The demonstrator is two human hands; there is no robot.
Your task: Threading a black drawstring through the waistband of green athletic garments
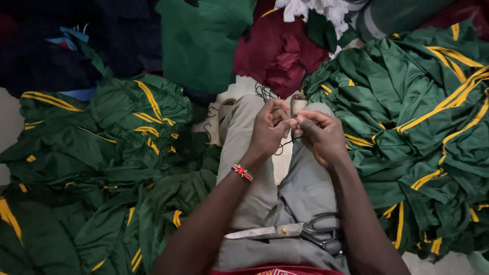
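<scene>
A heap of green garments with yellow stripes (102, 153) fills the left of the view, folded and crumpled over itself, its near folds lying against the person's left leg in grey trousers (244, 153). Behind it lie dark blue cloth (46, 56) and a plain green piece (201, 40).

The left hand (267, 130) is raised over the knees, fingers curled in and pinched at the tips on a thin dark thread (281, 148), a fine strand (hard to follow against the trousers) that loops down just below the knuckles. A beaded bracelet of red, white and green (243, 172) sits on that wrist. The right hand (318, 133) meets it fingertip to fingertip, also closed in a tight pinch; whether it holds the same thread or a needle cannot be told, since the tips hide what lies between them.

On the lap below, large scissors (290, 233) with pale blades and dark handles rest shut, blades pointing left, well apart from both hands. Maroon cloth (280, 51) lies beyond the knees.

To the right, a second heap of green striped garments (423, 127) presses against the right leg and forearm. Open room is only the narrow strip of lap between the two heaps, plus a bit of pale floor (10, 122) at the far left edge.
</scene>
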